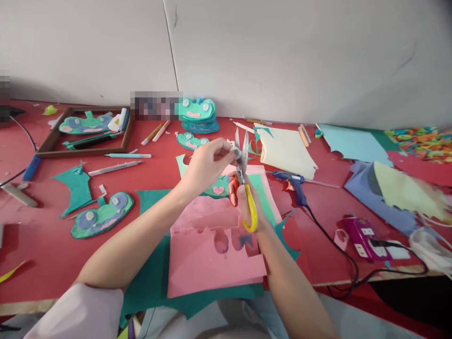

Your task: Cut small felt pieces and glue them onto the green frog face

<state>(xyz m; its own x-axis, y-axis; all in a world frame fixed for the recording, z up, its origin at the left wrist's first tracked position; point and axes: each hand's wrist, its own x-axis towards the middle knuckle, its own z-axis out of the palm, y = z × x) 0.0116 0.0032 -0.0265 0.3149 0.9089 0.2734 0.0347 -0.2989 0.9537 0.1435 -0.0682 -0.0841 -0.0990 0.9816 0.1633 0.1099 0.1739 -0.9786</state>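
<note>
My right hand (250, 200) is closed around a pair of scissors (252, 214) with a yellow and a red handle loop. The blades point away from me and stand apart. At the blades, my left hand (206, 162) pinches a small pale piece (236, 151), partly hidden by the fingers. Below both hands lies a pink felt sheet (208, 263) with cut-outs, on top of a dark green sheet (151, 268). A green frog shape (217, 188) with a pink heart is partly covered by my hands.
Left are a felt frog (102, 216), a green scrap (77, 188) and a brown wooden frame (81, 153). Behind stands a frog stack (199, 113). To the right lie a glue gun (291, 181) with its cord, a cream sheet (287, 150) and a purple power strip (365, 238).
</note>
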